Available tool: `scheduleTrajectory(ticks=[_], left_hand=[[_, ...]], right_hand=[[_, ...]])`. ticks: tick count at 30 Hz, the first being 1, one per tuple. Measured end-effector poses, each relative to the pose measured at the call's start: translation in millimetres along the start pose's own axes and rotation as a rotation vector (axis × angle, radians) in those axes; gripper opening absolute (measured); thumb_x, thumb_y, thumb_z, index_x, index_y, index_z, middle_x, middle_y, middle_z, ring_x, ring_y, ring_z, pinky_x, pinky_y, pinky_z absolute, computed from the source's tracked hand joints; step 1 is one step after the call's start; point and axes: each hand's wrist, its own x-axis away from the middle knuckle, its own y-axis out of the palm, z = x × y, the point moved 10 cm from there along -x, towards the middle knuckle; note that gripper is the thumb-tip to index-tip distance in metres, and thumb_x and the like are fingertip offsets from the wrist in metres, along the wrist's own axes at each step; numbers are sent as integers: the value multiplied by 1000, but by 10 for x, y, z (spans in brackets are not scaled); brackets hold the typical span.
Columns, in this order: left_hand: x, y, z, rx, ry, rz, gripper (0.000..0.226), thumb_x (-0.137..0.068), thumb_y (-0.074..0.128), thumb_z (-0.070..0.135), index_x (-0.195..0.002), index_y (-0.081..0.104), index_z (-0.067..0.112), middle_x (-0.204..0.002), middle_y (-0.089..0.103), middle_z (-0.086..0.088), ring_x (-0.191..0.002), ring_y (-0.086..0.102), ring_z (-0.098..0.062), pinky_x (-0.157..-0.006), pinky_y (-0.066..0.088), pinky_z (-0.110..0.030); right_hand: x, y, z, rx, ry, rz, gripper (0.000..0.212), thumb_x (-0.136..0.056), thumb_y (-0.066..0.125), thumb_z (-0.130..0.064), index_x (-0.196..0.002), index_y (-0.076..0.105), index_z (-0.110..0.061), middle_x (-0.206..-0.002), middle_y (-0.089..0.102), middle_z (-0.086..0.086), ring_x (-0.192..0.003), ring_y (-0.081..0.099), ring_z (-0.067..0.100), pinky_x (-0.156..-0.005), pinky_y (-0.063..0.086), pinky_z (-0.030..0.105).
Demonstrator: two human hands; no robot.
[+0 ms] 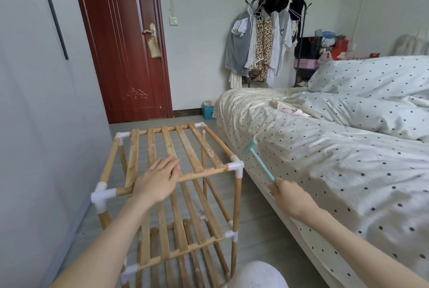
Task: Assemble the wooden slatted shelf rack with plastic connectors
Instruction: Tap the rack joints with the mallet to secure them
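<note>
The wooden slatted shelf rack [197, 148] stands upright on the floor by the grey wall, with three slatted tiers joined by white plastic connectors [235, 167] at the corners. My left hand [157, 178] rests flat, fingers straight, on the top tier's front rail and slats. My right hand [290, 197] grips the handle of a small teal plastic mallet [257, 160], whose head is raised just right of the rack's top front right corner, over the bed's edge.
A bed [325, 160] with dotted bedding lies close along the rack's right side. The grey wall [46, 125] is on the left. A red-brown door [125, 43] and a clothes stand [274, 41] are at the back. My knee [257, 275] shows at the bottom.
</note>
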Motion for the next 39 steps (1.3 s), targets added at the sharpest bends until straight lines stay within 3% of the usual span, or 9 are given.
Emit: scheduleTrajectory(ticks=[8,10,14,20,24,27,32,36,39], left_hand=[[222,27,260,-226,77,160,52,-97,5,49,-143,27,42,-158,11,5,-146,2,-13,-109,-10,-61],[340,101,304,-207,96,185,61,-90,-4,54,-144,23,43,-159,7,4,-146,-5,-11,-110,-13,-55],[339,162,219,-173,117,209,72,-83,-16,56,-147,13,42,-159,-3,8,-137,-24,-3,-107,-23,-45],[280,109,-136,-192,134,235,65,-84,-25,56,-143,3,52,-155,-7,20,-140,-19,-2,-106,-28,-41],[249,-86,-542,-71,186,230,60,-86,-14,59,-135,20,54,-151,3,27,-140,-17,1,-112,-23,-40],[210,-221,-790,1,202,230,59,-92,-4,59,-129,41,49,-150,11,26,-139,-17,3,-115,-17,-37],[113,-298,-1191,-35,115,175,49,-94,10,48,-130,44,46,-154,17,16,-140,-18,-5,-114,-15,-39],[3,-270,-1277,8,-190,20,52,-98,8,49,-138,40,41,-158,6,8,-144,-15,-22,-113,-11,-51],[49,-67,-756,88,-133,-24,79,-77,-6,77,-145,21,45,-158,-2,11,-143,-19,-17,-109,-17,-54]], right_hand=[[-289,-179,-365,-584,-54,159,29,-100,36,-25,-96,55,-5,-85,62,9,-80,58,28,-72,49,38],[-395,-203,-626,-586,-147,164,30,-101,35,-26,-106,55,-5,-85,59,3,-75,54,20,-64,42,32],[-526,44,-1066,-411,-332,10,25,-101,35,-28,-109,53,-12,-102,65,-2,-87,59,20,-71,41,29],[-474,32,-1330,-15,-376,141,29,-101,30,-35,-103,49,-13,-93,67,10,-87,60,38,-70,39,37],[-154,114,-1619,38,-454,87,28,-100,30,-39,-85,43,-19,-91,68,11,-87,60,38,-72,41,36],[3,154,-1836,-36,-520,-23,31,-100,32,-41,-87,50,-19,-98,71,1,-89,63,31,-79,46,36],[5,293,-1948,-678,-423,-475,27,-99,40,-33,-88,60,-19,-94,73,-3,-95,67,12,-84,54,33],[-263,220,-2001,-622,-479,-270,22,-101,34,-31,-87,51,-28,-110,66,-4,-109,56,11,-86,39,21],[-505,270,-2092,-579,-470,-193,20,-102,31,-32,-97,48,-22,-119,62,3,-113,54,18,-92,39,28]])
